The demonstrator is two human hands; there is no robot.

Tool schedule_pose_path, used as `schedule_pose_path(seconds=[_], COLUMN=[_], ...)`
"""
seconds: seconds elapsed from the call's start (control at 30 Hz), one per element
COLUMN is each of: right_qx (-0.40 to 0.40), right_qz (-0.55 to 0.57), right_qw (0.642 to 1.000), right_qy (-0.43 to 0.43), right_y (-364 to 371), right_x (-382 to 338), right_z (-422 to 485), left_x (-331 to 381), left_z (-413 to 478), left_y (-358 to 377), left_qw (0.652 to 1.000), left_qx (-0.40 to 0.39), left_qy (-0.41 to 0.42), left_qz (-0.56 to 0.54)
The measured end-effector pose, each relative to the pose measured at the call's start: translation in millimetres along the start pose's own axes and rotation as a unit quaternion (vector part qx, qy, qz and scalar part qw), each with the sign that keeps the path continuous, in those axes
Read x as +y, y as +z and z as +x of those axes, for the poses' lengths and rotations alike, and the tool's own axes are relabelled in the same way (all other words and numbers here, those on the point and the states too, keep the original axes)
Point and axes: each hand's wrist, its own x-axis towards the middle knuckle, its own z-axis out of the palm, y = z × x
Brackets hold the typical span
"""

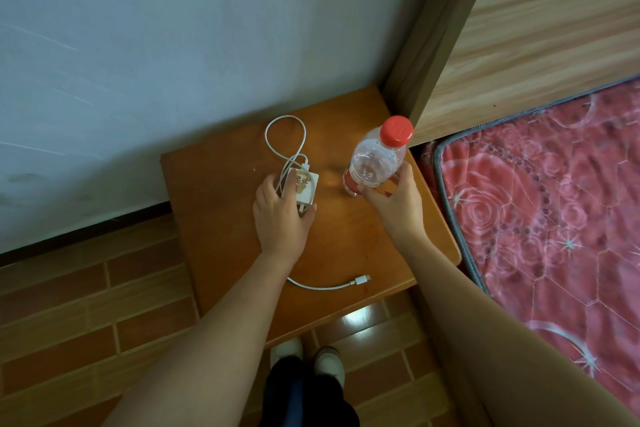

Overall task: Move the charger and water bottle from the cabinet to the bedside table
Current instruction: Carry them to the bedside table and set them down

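A white charger (pixel 304 188) with a printed sticker lies on the orange wooden bedside table (pixel 242 180). My left hand (pixel 282 215) rests on it, fingers wrapped around its near side. Its white cable (pixel 284 135) loops toward the wall, and the cable's plug end (pixel 360 280) lies near the table's front edge. A clear water bottle (pixel 375 158) with a red cap and red label stands on the table's right part. My right hand (pixel 398 198) grips its lower half.
A grey-white wall (pixel 173 45) backs the table. A wooden bed frame (pixel 519 45) and a red floral mattress (pixel 554 201) lie to the right. Brown tiled floor (pixel 86 305) is on the left, and my feet (pixel 308 357) are below the table's front edge.
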Motion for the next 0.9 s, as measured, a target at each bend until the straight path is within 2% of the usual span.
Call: schedule_pose_path(seconds=[0.23, 0.43, 0.6, 0.77, 0.9], right_qx=[0.009, 0.023, 0.008, -0.023, -0.048], right_qz=[0.002, 0.008, -0.064, -0.135, -0.18], right_qw=[1.0, 1.0, 0.993, 0.962, 0.929], right_qy=[0.018, 0.014, -0.103, -0.236, -0.319], right_y=[-19.4, -42.8, -80.5, -121.6, -134.8], right_x=[-28.0, -78.9, -140.8, -211.2, -243.9], right_z=[-28.2, -65.0, -103.9, -144.3, -171.6], left_x=[2.8, 5.6, 12.2, 20.9, 26.1], left_z=[-15.3, -31.9, -58.4, -96.1, -129.0], left_y=[-45.8, -118.2, -194.6, -268.8, -316.1], left_qw=[1.0, 1.0, 0.997, 0.997, 0.993], left_qx=[-0.002, 0.004, 0.038, 0.052, 0.097], left_qy=[-0.01, 0.004, 0.069, 0.045, 0.06], left_qz=[-0.018, -0.011, 0.012, -0.039, -0.034])
